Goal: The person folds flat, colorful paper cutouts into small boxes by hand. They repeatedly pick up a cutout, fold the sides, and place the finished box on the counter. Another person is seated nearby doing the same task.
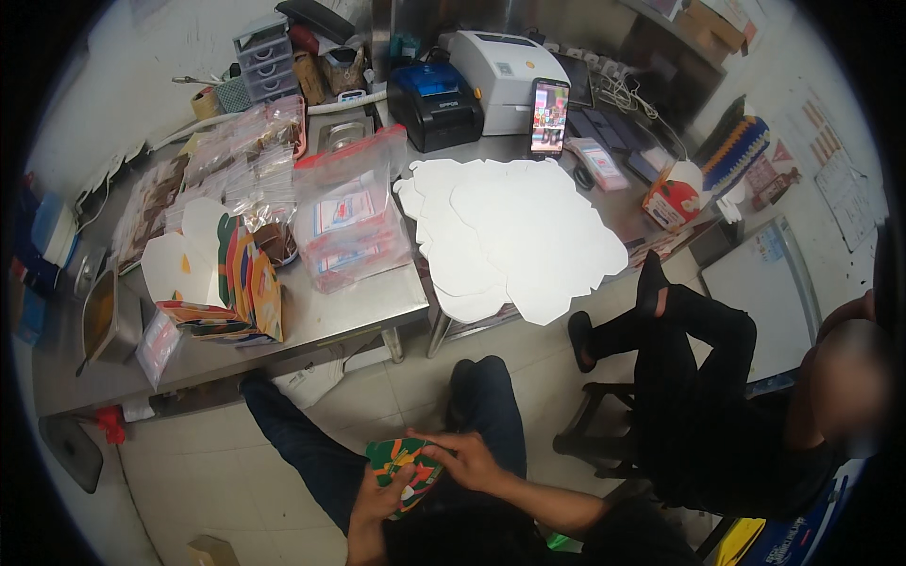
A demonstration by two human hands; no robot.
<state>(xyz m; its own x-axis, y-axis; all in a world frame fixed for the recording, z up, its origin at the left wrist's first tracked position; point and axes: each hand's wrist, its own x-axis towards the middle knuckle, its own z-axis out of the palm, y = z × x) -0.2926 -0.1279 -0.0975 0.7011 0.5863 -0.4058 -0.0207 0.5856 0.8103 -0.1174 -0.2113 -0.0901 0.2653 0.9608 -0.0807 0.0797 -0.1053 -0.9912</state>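
Note:
In my lap I hold a green paper food box (393, 457) with an orange, red and yellow pattern. My left hand (377, 494) grips its lower left side, thumb on the printed face. My right hand (474, 464) has hold of its upper right edge, fingers against the rim. The far side of the box is hidden. On the steel table ahead lies a stack of flat white box blanks (528, 231). Nested folded boxes (247, 288) with colourful sides stand at the table's left.
Clear bags of packets (349, 212) lie left of the blanks. Behind them stand a black printer (434, 106), a white printer (510, 80) and a propped phone (548, 118). A red box (672, 198) sits at the right. Another person (689, 377) sits close on my right.

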